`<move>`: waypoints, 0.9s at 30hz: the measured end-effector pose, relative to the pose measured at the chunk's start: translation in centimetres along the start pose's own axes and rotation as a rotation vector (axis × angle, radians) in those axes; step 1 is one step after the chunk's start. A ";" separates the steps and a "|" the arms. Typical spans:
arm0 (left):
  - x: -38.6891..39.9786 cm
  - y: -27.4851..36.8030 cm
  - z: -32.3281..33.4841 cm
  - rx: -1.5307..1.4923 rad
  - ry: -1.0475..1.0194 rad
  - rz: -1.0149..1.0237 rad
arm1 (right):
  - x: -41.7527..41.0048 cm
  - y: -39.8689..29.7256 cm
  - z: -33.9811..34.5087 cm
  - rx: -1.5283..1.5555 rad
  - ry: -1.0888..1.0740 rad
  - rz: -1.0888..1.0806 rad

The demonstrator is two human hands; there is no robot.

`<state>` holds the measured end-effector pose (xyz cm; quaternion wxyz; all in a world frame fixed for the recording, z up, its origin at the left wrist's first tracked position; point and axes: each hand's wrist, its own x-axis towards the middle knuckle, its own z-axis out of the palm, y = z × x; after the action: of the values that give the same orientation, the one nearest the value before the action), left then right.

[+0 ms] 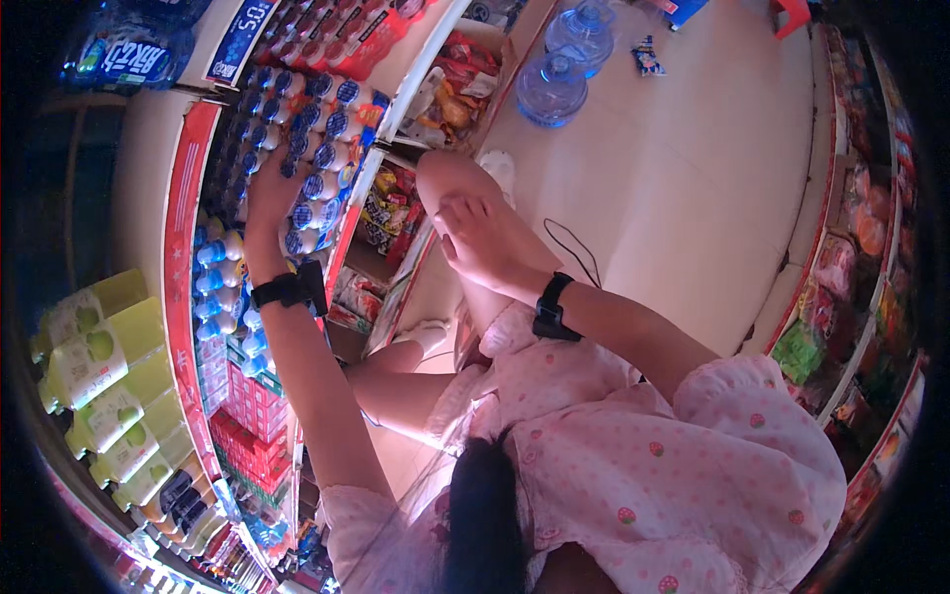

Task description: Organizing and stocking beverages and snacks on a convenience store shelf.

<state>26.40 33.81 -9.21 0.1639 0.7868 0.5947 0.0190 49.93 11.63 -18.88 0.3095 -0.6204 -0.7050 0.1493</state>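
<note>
My left hand reaches in among small bottles with dark blue caps, packed in rows on a shelf at the left. Its fingertips are partly lost between the bottles, so whether it grips one cannot be told. My right hand lies palm down on my bent knee, fingers slightly spread and holding nothing. Below the left wrist stand bottles with light blue caps. Each wrist wears a black strap with a small device.
Packaged snacks fill boxes on a lower shelf. Large water bottles and a small packet rest on the tiled floor. Green-labelled bottles line the far left; a dark cable lies near my leg. Another stocked shelf runs along the right.
</note>
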 end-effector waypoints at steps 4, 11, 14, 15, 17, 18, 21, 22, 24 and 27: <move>0.1 -1.4 -0.4 -0.148 0.002 0.019 | 0.0 0.1 0.3 0.019 0.031 -0.009; 1.2 -3.0 -1.4 0.101 0.369 -0.081 | 0.1 -0.2 -0.2 0.010 0.011 0.003; 1.7 -4.2 -0.2 0.275 0.356 -0.069 | 0.2 0.0 0.2 -0.006 0.007 -0.013; 2.0 -4.1 0.1 0.318 0.318 -0.118 | 0.2 0.1 0.2 -0.010 0.008 -0.007; 2.9 -4.1 -0.1 0.291 0.252 -0.148 | 0.2 0.1 0.2 -0.042 0.005 0.001; 3.2 -4.5 -0.4 0.271 0.193 -0.189 | 0.2 0.1 0.2 -0.040 0.004 0.002; 3.4 -5.7 -0.4 0.320 0.233 -0.050 | 0.2 -0.1 0.3 -0.003 0.031 -0.004; 3.3 -5.4 -0.5 0.321 0.230 -0.050 | 0.2 -0.3 0.1 0.009 0.032 0.017; 3.0 -4.4 -0.7 0.282 0.202 -0.090 | 0.4 -0.3 -0.2 0.020 0.034 0.041; 2.8 -3.3 -1.0 0.236 0.202 -0.015 | 0.5 -0.2 -0.5 -0.003 0.023 0.035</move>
<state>23.89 37.43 -9.69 0.0098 0.7905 0.6119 0.0266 50.03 11.97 -18.22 0.3138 -0.6350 -0.6905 0.1465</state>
